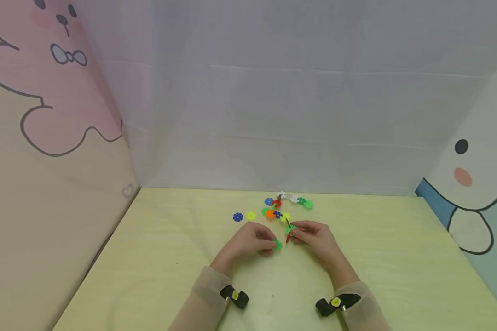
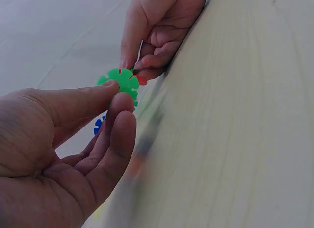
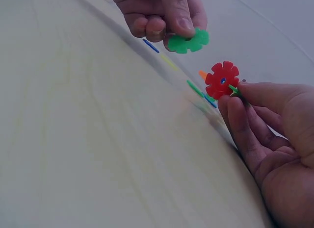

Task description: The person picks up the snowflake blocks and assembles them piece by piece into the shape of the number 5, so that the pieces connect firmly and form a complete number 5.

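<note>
My left hand [image 1: 250, 240] pinches a green notched plastic disc [image 2: 120, 82], a snowflake-type building disc, between thumb and fingertips. Just to the right, my right hand [image 1: 316, 236] holds another green disc [image 1: 290, 228] edge-on, with a red disc [image 3: 219, 85] joined to it. The red disc faces the left hand's piece, and a gap separates the two. Behind the right hand's fingertips a chain of joined discs runs back over the table, with a yellow disc [image 1: 286, 216] and an orange disc [image 1: 271, 214] among them.
A loose dark blue disc [image 1: 238, 217] and a light yellow disc [image 1: 251, 215] lie left of the chain. Its far part has white discs [image 1: 294, 199] and a bright green end disc [image 1: 308, 204]. A pale curtain [image 1: 248, 115] closes the back of the wooden table [image 1: 149, 276].
</note>
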`<state>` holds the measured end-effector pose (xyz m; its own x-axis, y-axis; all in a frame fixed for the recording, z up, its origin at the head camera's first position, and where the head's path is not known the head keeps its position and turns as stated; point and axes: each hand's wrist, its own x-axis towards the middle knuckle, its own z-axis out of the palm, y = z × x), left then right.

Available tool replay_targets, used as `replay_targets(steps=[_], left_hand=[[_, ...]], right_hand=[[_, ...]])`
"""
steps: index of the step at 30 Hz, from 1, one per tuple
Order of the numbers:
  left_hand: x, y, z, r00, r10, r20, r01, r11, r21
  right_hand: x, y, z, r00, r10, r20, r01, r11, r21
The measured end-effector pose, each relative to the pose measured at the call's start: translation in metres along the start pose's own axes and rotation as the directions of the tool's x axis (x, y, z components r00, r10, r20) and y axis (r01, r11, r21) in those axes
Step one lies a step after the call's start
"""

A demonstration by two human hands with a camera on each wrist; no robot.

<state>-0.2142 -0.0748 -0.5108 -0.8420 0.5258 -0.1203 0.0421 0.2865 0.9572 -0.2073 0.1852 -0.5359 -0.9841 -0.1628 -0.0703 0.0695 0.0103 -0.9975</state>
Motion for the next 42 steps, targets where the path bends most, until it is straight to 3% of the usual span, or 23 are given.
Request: replay_targets(steps=[8, 19, 30, 42], left_hand=[[0.001, -0.003, 0.014, 0.996, -0.075, -0.039, 0.074, 0.997, -0.036], [0.002, 0.001, 0.021, 0.985, -0.158, -0.066, 0.156, 0.987, -0.04], [0.006, -0.001, 0.029, 0.984, -0.15, -0.093, 0.142, 0.986, -0.087], [0.009, -0.001, 0.033, 0.973, -0.175, -0.15, 0.153, 0.978, -0.145]], right_hand=[[0.0, 0.001, -0.001, 1.0, -0.007, 0.013, 0.006, 1.0, 0.017], [0.001, -0.003, -0.001, 1.0, 0.014, 0.015, -0.014, 1.0, -0.009], [0.001, 0.0, -0.001, 1.0, 0.027, 0.013, -0.027, 1.0, -0.016], [0.001, 0.001, 0.001, 1.0, 0.008, 0.017, -0.008, 1.0, -0.012]])
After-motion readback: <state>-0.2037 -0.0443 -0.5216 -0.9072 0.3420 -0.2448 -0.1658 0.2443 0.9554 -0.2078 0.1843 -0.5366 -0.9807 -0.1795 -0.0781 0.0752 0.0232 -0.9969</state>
